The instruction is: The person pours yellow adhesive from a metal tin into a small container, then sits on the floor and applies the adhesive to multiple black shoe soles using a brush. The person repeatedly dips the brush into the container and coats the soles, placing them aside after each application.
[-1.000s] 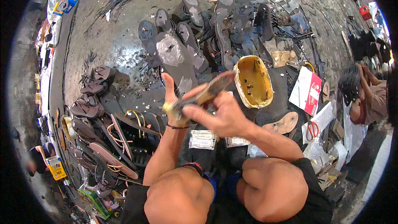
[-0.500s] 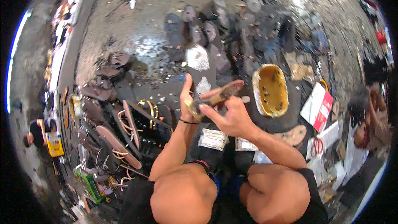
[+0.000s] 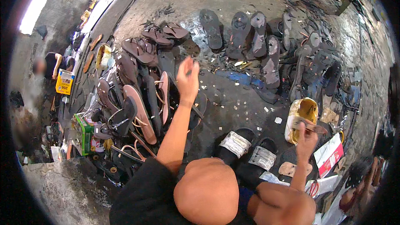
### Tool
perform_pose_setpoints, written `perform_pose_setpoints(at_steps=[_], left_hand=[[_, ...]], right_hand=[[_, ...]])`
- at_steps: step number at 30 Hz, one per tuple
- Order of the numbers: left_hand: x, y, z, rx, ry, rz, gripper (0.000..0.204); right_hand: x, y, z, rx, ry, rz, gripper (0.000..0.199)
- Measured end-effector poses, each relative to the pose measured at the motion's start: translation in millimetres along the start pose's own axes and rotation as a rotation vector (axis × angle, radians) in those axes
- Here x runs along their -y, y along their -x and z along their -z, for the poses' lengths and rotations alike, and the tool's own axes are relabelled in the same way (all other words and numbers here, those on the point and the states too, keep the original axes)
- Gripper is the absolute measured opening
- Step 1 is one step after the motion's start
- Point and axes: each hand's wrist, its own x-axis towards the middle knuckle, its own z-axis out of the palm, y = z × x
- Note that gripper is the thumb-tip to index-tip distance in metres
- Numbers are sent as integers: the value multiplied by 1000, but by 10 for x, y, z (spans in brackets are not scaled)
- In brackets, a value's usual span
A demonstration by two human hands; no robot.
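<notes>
- Nearest, at 6 o'clock, a bent knee [image 3: 206,191] marks the close edge; beyond it, at 5 o'clock, the feet wear white-strapped slippers [image 3: 234,143].
- Over towards 4 o'clock, the right hand [image 3: 306,140] is pinching a flat brown tool [image 3: 317,128], and here's the tool, overlapping the near end of the yellow-lined tub [image 3: 290,124]; contact with the rim, I can't tell.
- The step in hand, I'd judge: tool work at the tub. The next move calls for a firm pinch and a lift over that rim.
- Crowding that wrist at 4 o'clock: a tan sole [image 3: 293,169] and a red-and-white packet [image 3: 328,157].
- Best room: the scrap-strewn dark floor [image 3: 243,104] at 3 o'clock, between hands and tub.
- Left hand [image 3: 188,79], up near 11, fingers loosely spread, blurred, no hold visible; piled sandals [image 3: 139,51] hem it at 10.
- Farthest, at 1 o'clock, dark soles [image 3: 258,33] line the far edge.
</notes>
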Motion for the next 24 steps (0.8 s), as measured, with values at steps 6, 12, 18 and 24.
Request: perform_pose_setpoints(at_steps=[6,12,18,24], left_hand=[[-198,516,665,96,-1182,0,99],[-324,852,691,235,-614,-107,51],[436,1448,386,722,-53,330,39],[227,1774,144,666,-430,-76,29]], right_hand=[[-496,-452,224,-37,1042,152,27],[-223,-31,728,64,821,-172,28],[-43,222,657,217,733,-193,33],[-222,467,885,261,697,-184,35]])
